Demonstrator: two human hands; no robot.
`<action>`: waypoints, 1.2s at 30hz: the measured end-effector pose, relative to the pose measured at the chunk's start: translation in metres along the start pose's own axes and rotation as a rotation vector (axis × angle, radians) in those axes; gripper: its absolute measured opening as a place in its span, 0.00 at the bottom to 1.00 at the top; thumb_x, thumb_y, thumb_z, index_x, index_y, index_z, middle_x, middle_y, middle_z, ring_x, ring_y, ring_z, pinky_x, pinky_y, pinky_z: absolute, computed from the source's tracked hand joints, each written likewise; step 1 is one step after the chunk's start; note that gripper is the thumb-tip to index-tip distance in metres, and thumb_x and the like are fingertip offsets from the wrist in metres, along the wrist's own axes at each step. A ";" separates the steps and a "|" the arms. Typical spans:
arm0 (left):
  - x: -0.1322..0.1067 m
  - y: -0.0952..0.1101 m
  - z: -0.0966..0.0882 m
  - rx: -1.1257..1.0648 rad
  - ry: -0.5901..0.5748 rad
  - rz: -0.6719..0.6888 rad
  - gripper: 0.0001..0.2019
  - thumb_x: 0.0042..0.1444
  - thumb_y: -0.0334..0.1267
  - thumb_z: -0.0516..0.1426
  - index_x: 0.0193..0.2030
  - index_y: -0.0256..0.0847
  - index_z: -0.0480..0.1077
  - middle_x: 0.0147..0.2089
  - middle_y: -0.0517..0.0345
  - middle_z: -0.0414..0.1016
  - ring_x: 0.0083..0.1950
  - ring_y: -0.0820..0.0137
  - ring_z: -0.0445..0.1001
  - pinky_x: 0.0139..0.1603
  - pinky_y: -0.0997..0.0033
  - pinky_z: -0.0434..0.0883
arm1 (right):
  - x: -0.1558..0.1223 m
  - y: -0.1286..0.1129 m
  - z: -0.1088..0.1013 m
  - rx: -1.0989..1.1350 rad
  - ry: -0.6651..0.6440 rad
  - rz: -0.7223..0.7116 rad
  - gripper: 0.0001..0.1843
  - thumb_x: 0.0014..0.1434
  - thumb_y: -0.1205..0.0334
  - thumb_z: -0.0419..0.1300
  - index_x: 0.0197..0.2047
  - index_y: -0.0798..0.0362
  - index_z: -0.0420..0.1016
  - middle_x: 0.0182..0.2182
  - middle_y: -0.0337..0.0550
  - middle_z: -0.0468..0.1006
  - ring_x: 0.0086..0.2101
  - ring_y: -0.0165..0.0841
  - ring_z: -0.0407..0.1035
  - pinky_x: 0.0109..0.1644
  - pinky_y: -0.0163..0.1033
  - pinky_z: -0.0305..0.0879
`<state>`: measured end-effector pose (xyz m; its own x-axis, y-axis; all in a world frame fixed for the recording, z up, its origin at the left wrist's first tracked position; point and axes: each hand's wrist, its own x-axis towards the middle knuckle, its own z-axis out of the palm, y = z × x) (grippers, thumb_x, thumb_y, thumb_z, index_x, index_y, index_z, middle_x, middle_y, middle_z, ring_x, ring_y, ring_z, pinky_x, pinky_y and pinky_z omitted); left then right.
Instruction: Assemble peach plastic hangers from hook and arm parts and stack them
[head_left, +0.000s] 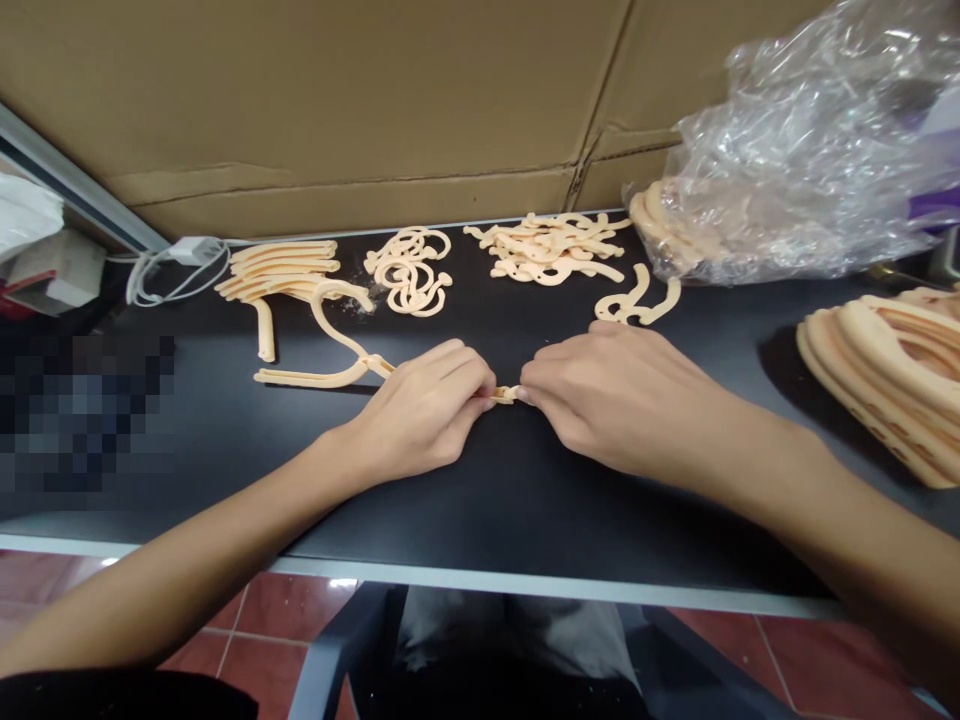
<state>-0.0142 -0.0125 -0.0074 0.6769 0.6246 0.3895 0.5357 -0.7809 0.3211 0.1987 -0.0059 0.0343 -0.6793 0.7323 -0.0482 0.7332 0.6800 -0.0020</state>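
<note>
On the black table (225,440), my left hand (420,410) and my right hand (600,395) meet fingertip to fingertip. Both pinch one peach plastic hanger piece (330,345): its hook and one arm stick out to the left of my left hand, and a short stub of it shows between the two hands. Most of the rest lies hidden under my fingers.
Along the back of the table lie a pile of curved arms (281,270), a pile of hooks (409,270), a pile of mixed parts (551,250) and a loose part (637,300). A clear plastic bag (810,150) and stacked hangers (885,380) sit right. Cardboard boxes (360,100) stand behind. White cable (176,265) lies left.
</note>
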 end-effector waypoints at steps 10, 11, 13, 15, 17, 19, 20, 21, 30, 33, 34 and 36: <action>-0.001 0.002 0.001 -0.008 0.018 -0.041 0.06 0.65 0.28 0.54 0.36 0.37 0.67 0.35 0.55 0.72 0.37 0.68 0.68 0.39 0.67 0.68 | 0.002 0.001 0.003 -0.052 0.001 -0.114 0.15 0.65 0.71 0.51 0.27 0.53 0.71 0.25 0.43 0.75 0.27 0.37 0.68 0.37 0.44 0.48; -0.001 0.002 0.000 -0.009 0.026 -0.051 0.06 0.64 0.28 0.54 0.35 0.38 0.66 0.34 0.55 0.71 0.37 0.68 0.68 0.38 0.67 0.67 | 0.001 0.001 0.003 -0.050 0.013 -0.124 0.16 0.65 0.71 0.51 0.27 0.52 0.71 0.25 0.42 0.74 0.27 0.37 0.67 0.37 0.44 0.48; 0.000 0.003 0.000 -0.008 0.038 -0.063 0.06 0.63 0.27 0.55 0.34 0.38 0.66 0.33 0.57 0.70 0.36 0.69 0.67 0.37 0.68 0.66 | 0.001 0.002 0.004 -0.053 0.030 -0.137 0.16 0.65 0.71 0.51 0.27 0.52 0.71 0.25 0.42 0.73 0.26 0.36 0.66 0.37 0.44 0.48; 0.000 0.004 0.000 -0.004 0.043 -0.067 0.07 0.62 0.26 0.55 0.33 0.38 0.66 0.32 0.57 0.70 0.36 0.69 0.67 0.37 0.68 0.65 | 0.000 0.003 0.005 -0.059 0.038 -0.140 0.16 0.64 0.72 0.51 0.26 0.52 0.70 0.24 0.41 0.72 0.25 0.35 0.65 0.37 0.43 0.48; 0.000 0.004 0.001 0.000 0.042 -0.074 0.06 0.62 0.26 0.56 0.33 0.38 0.66 0.33 0.58 0.70 0.36 0.69 0.67 0.37 0.68 0.65 | 0.000 0.002 0.005 -0.062 0.040 -0.149 0.16 0.63 0.73 0.51 0.25 0.52 0.69 0.23 0.41 0.71 0.25 0.35 0.64 0.37 0.43 0.48; 0.000 0.005 0.001 0.007 0.043 -0.084 0.06 0.62 0.26 0.56 0.34 0.38 0.67 0.33 0.58 0.70 0.36 0.69 0.67 0.37 0.68 0.66 | 0.000 0.002 0.004 -0.063 0.042 -0.158 0.16 0.63 0.73 0.52 0.25 0.52 0.69 0.23 0.41 0.71 0.25 0.35 0.64 0.37 0.43 0.48; 0.000 0.005 0.002 0.012 0.046 -0.088 0.05 0.62 0.27 0.56 0.35 0.38 0.67 0.33 0.57 0.71 0.36 0.69 0.67 0.37 0.68 0.66 | 0.000 0.001 0.004 -0.063 0.036 -0.158 0.16 0.63 0.73 0.52 0.25 0.52 0.70 0.23 0.41 0.71 0.25 0.35 0.64 0.37 0.44 0.49; 0.000 0.005 0.002 0.018 0.049 -0.088 0.04 0.62 0.27 0.55 0.36 0.38 0.68 0.34 0.57 0.71 0.36 0.69 0.68 0.38 0.68 0.66 | 0.001 0.001 0.003 -0.062 0.027 -0.156 0.15 0.63 0.73 0.52 0.25 0.53 0.70 0.23 0.41 0.71 0.25 0.35 0.65 0.37 0.44 0.49; -0.001 0.006 0.003 0.061 0.092 -0.074 0.04 0.65 0.31 0.55 0.40 0.36 0.71 0.36 0.55 0.73 0.38 0.68 0.70 0.39 0.68 0.69 | 0.001 0.012 0.008 0.103 0.064 -0.104 0.15 0.66 0.67 0.51 0.29 0.53 0.73 0.27 0.43 0.71 0.30 0.36 0.68 0.36 0.42 0.53; -0.001 0.007 0.003 0.097 0.107 -0.064 0.04 0.65 0.31 0.55 0.40 0.36 0.72 0.35 0.54 0.74 0.37 0.68 0.70 0.38 0.68 0.69 | 0.001 0.018 0.012 0.270 0.099 -0.082 0.13 0.68 0.64 0.51 0.34 0.53 0.75 0.31 0.43 0.72 0.32 0.34 0.68 0.37 0.41 0.57; -0.001 0.007 0.003 0.114 0.113 -0.060 0.04 0.65 0.31 0.55 0.40 0.36 0.72 0.35 0.54 0.74 0.37 0.68 0.70 0.38 0.68 0.69 | 0.001 0.020 0.013 0.315 0.108 -0.087 0.13 0.68 0.63 0.51 0.37 0.53 0.76 0.33 0.43 0.73 0.33 0.34 0.69 0.38 0.40 0.58; -0.001 0.007 0.003 0.151 0.126 -0.052 0.05 0.66 0.32 0.55 0.40 0.36 0.72 0.35 0.54 0.75 0.36 0.68 0.71 0.37 0.69 0.69 | 0.002 0.023 0.014 0.368 0.126 -0.110 0.12 0.68 0.63 0.51 0.41 0.53 0.76 0.36 0.44 0.73 0.36 0.35 0.69 0.41 0.41 0.60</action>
<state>-0.0098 -0.0184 -0.0080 0.5827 0.6529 0.4838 0.6446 -0.7339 0.2141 0.2143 0.0105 0.0197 -0.7361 0.6701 0.0954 0.6024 0.7128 -0.3591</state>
